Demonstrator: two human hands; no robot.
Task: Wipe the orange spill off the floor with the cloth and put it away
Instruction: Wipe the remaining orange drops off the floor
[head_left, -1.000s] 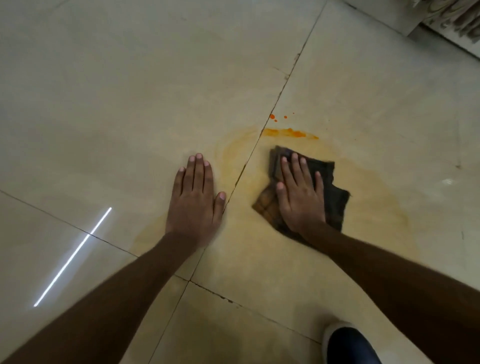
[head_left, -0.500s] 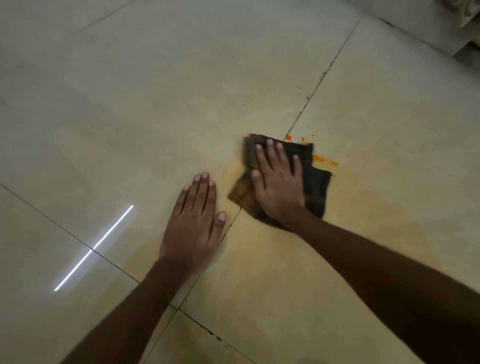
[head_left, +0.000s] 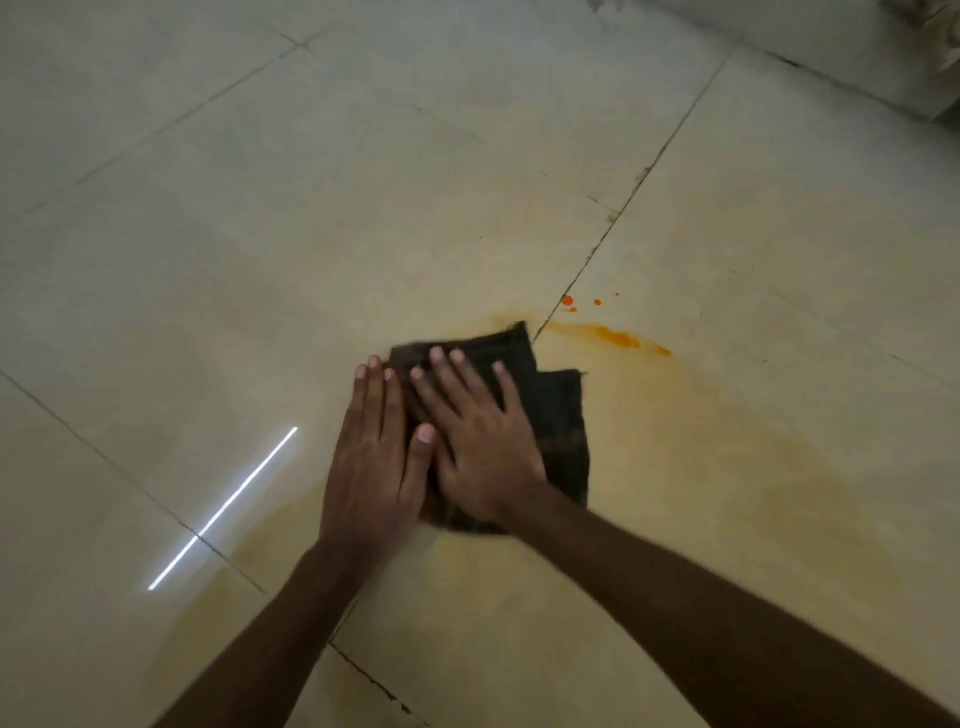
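Right hand (head_left: 480, 441) slid cloth (head_left: 558, 415) left against left hand (head_left: 371, 457); both flat, fingers spread. Orange streak (head_left: 613, 336), 3 drops (head_left: 568, 301) uncovered, unwiped.

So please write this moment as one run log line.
phase: wiping | right hand: flat on dark cloth | left hand: flat at cloth edge | orange streak, orange drops: unwiped | floor: smeared

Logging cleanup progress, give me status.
Right hand flat on cloth, left hand flat beside it. Orange streak and drops unwiped beyond cloth. Nothing in the way.
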